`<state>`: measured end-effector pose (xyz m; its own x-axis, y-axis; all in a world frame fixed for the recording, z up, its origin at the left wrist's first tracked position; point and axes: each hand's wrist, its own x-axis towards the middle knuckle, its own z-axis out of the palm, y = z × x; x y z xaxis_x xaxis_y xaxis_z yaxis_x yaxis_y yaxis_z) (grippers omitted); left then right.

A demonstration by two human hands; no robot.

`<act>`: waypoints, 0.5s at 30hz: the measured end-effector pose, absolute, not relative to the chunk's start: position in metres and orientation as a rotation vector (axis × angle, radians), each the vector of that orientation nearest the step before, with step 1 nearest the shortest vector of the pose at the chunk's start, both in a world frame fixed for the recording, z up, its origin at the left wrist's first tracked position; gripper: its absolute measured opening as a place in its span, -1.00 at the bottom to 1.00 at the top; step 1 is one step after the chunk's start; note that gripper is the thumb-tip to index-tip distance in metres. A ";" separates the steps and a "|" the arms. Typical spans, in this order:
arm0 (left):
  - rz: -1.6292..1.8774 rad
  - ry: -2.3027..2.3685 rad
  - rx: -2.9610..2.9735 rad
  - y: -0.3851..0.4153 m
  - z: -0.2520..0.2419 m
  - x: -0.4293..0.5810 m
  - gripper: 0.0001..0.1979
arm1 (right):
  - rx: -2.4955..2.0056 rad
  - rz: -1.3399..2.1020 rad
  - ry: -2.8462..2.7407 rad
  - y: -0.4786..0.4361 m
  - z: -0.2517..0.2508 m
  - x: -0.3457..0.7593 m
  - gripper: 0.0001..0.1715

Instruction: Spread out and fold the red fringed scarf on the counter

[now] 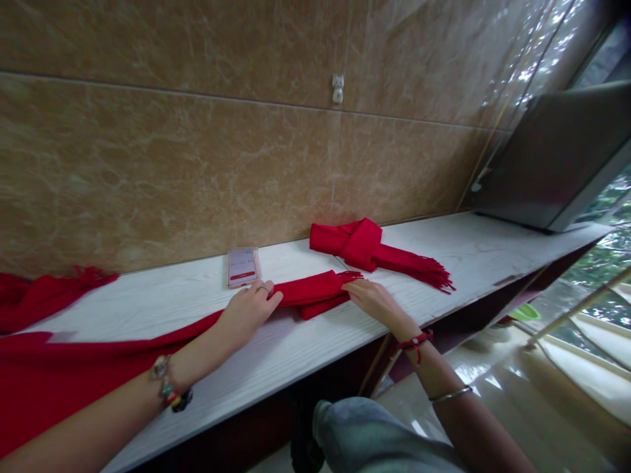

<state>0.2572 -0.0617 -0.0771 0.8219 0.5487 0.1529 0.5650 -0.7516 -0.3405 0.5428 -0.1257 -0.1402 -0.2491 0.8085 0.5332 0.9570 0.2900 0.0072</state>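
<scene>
A long red scarf (310, 289) lies on the white wood-grain counter, folded into a narrow band at its right part and spreading wide toward the lower left. My left hand (251, 307) grips the band, fingers closed over the cloth. At the band's fringed right end, my right hand (372, 299) pinches the edge. Behind that hand rests a second red scarf (362, 244), wrapped in a knot-like fold with its fringed tail pointing right. A phone (243, 267) with a lit screen lies just beyond my left hand.
The counter (468, 243) runs along a brown tiled wall (197, 177). More red cloth (54, 299) lies at the far left. A large dark box-like appliance (552, 157) stands at the right end. Under the counter are open shelves, and a green basin (525, 312) sits at lower right.
</scene>
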 end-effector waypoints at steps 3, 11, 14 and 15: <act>-0.117 -0.795 -2.648 -0.066 -0.078 0.254 -0.67 | -1.552 -0.391 -2.103 -0.126 -0.142 0.546 -0.65; -0.207 -0.831 -2.914 -0.080 -0.101 0.249 -0.58 | -1.592 -0.295 -2.114 -0.123 -0.138 0.548 -0.67; -0.351 -0.876 -2.887 -0.077 -0.085 0.250 -0.60 | -1.644 -0.325 -2.116 -0.123 -0.134 0.544 -0.66; -0.355 -0.898 -2.867 -0.077 -0.083 0.250 -0.60 | -1.658 -0.333 -2.117 -0.123 -0.133 0.543 -0.66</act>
<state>0.2500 -0.0770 -0.0831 0.7969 0.5472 0.2560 0.5744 -0.8175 -0.0408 0.5433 -0.1232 -0.1328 -0.1937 0.8607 0.4709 0.9637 0.2568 -0.0728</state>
